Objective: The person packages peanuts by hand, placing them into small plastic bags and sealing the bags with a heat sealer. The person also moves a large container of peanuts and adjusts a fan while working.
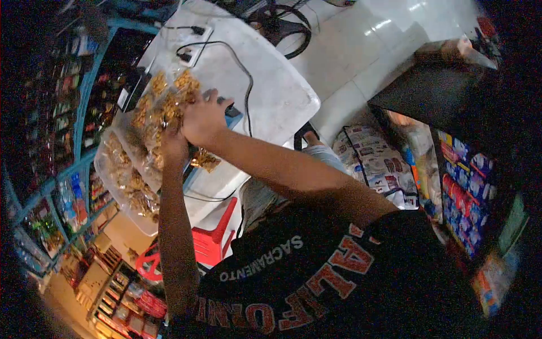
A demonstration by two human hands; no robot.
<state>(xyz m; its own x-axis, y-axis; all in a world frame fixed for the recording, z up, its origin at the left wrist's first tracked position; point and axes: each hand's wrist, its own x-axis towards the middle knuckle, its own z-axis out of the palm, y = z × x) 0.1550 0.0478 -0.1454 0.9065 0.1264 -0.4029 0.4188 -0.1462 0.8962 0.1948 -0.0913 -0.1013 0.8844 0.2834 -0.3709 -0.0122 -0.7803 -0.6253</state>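
Note:
Clear plastic packets of golden-brown snacks lie heaped at the left side of a white table. My right hand is over the right edge of the heap, its fingers apart and partly bent. Just below it, my left hand reaches in among the packets; its fingers are hidden by the right hand and the plastic. A small loose packet rests beside my left wrist. More snack packets fill a clear plastic tub or bag at the table's left edge. Part of a blue object shows behind my right hand.
On the white table are a power strip and a black cable. A dark box-like object stands by the packets. Below is a red plastic chair. Stocked shelves line the left; a patterned bag sits right.

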